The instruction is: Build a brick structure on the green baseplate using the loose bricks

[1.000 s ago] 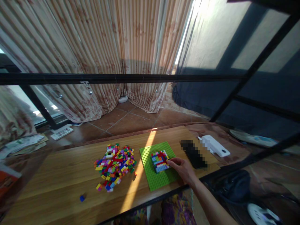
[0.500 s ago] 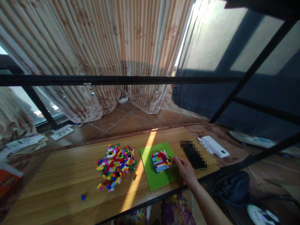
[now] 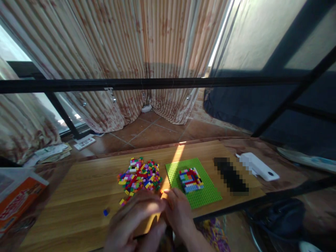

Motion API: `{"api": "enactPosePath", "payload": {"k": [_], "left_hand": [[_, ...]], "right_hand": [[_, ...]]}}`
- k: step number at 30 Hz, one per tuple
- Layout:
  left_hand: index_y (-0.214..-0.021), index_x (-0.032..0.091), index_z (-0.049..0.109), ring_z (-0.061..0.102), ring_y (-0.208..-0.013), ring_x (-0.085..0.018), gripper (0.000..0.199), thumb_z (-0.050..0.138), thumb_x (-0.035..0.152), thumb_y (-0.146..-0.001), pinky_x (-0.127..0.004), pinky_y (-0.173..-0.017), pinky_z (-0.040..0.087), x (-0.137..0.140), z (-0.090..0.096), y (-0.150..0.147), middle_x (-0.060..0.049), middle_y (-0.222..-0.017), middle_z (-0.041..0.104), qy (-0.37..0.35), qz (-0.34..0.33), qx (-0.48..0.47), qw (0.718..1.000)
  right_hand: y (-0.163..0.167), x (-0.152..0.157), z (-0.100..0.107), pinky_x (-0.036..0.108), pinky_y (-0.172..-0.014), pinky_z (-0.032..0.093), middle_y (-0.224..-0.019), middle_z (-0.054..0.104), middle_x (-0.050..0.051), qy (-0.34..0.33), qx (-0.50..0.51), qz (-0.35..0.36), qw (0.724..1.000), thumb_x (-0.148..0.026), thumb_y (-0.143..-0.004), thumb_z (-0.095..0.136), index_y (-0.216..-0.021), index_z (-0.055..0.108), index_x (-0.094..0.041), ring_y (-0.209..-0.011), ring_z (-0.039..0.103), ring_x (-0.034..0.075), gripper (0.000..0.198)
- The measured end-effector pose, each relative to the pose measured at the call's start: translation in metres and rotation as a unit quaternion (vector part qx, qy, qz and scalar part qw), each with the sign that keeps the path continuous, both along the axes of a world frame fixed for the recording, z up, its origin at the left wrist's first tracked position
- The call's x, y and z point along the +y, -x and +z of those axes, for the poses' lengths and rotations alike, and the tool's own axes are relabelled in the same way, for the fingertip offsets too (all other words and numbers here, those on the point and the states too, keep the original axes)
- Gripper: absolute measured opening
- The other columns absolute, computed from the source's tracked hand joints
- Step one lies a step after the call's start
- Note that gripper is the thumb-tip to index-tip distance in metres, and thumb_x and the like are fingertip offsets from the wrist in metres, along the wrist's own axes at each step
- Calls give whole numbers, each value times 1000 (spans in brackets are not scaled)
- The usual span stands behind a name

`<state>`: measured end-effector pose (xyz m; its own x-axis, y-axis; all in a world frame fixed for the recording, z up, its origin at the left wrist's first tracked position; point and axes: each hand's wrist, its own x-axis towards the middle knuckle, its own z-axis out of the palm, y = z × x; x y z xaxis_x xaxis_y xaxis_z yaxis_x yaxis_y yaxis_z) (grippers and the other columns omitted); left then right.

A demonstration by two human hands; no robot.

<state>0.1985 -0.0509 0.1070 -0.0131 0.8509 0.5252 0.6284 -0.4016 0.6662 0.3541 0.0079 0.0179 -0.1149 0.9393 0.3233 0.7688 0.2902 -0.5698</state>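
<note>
Both hands meet low in the middle, over the table's near edge. My left hand (image 3: 135,218), somewhat blurred, is bent with its thumb apart from the fingers, and its fingertips reach the right hand. My right hand (image 3: 180,211) has its fingers drawn together; whatever is in them is hidden. Just beyond the hands lies a pile of small coloured toy bricks (image 3: 143,176), partly covered by the left hand. To the right is a green baseplate (image 3: 208,189) bearing a low square build of coloured bricks (image 3: 190,180).
A single blue brick (image 3: 105,212) lies left of the hands on the wooden table (image 3: 78,189). Right of the baseplate is a dark pixelated object (image 3: 231,175). A white device (image 3: 258,166) lies beyond the table's right end, and an orange-and-white box (image 3: 18,196) stands at the left.
My right hand has left the brick build's right side and moved left, off the baseplate. My left hand has come into view beside it. The whole view has shifted slightly rightward.
</note>
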Motion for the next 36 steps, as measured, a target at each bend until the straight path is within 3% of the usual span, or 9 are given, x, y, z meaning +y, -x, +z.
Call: {"api": "enactPosePath", "payload": {"k": [3, 6, 10, 14, 16, 21, 26, 36], "left_hand": [[-95, 26, 68, 67, -84, -18, 16, 57, 33, -86, -28, -74, 57, 33, -22, 12, -3, -90, 71, 5, -17, 28, 999], [-92, 24, 68, 68, -82, -18, 18, 55, 34, -87, -27, -72, 56, 42, -55, 30, -4, -89, 72, 37, 35, 46, 998], [-97, 24, 67, 68, -87, -20, 23, 54, 40, -85, -30, -80, 55, 34, -82, 60, -4, -94, 72, 59, 111, 64, 990], [-96, 23, 65, 65, -96, -25, 32, 50, 49, -83, -40, -89, 52, 39, -89, 90, -7, -100, 70, 84, 212, 73, 971], [-95, 22, 64, 63, -100, -28, 37, 48, 53, -81, -45, -93, 49, 45, -92, 102, -9, -103, 68, 92, 261, 68, 959], [-97, 18, 62, 60, -104, -32, 46, 45, 56, -78, -50, -97, 45, 55, -102, 118, -14, -107, 66, 155, 303, 92, 936], [-101, 19, 61, 61, -100, -31, 49, 45, 58, -76, -46, -86, 51, 59, -104, 114, -14, -113, 64, 200, 288, 65, 934], [-97, 20, 60, 60, -106, -30, 44, 44, 56, -79, -45, -98, 46, 60, -107, 99, -12, -112, 65, 151, 235, 108, 954]], "right_hand": [[15, 13, -7, 32, -72, 43, -81, 64, 6, 1, -77, -27, 997, -14, -84, 57, -89, 66, -19, -80, 59, 21, 11], [17, 21, -11, 29, -68, 41, -76, 62, 6, -6, -109, -28, 994, -12, -86, 53, -78, 64, -18, -75, 58, 19, 15], [3, 12, -12, 27, -68, 42, -76, 63, 4, 7, -24, -4, 1000, -14, -90, 48, -78, 63, -19, -75, 59, 17, 20], [-27, -8, -10, 25, -67, 47, -83, 67, 4, 55, 141, -11, 988, -25, -93, 46, -90, 66, -21, -74, 63, 16, 21], [-47, -17, -9, 25, -68, 49, -86, 70, 5, 72, 203, -54, 975, -34, -91, 49, -93, 67, -21, -76, 65, 17, 22], [-96, -22, -7, 27, -69, 52, -90, 73, 8, 97, 307, -186, 928, -48, -84, 57, -95, 68, -19, -83, 68, 22, 33], [-118, -9, -11, 30, -73, 53, -89, 72, 8, 71, 348, -224, 907, -51, -80, 61, -94, 68, -19, -82, 67, 22, 36], [-120, 6, -29, 34, -79, 51, -95, 71, 9, 34, 347, -233, 908, -48, -79, 64, -93, 73, -19, -90, 64, 23, 33]]}}
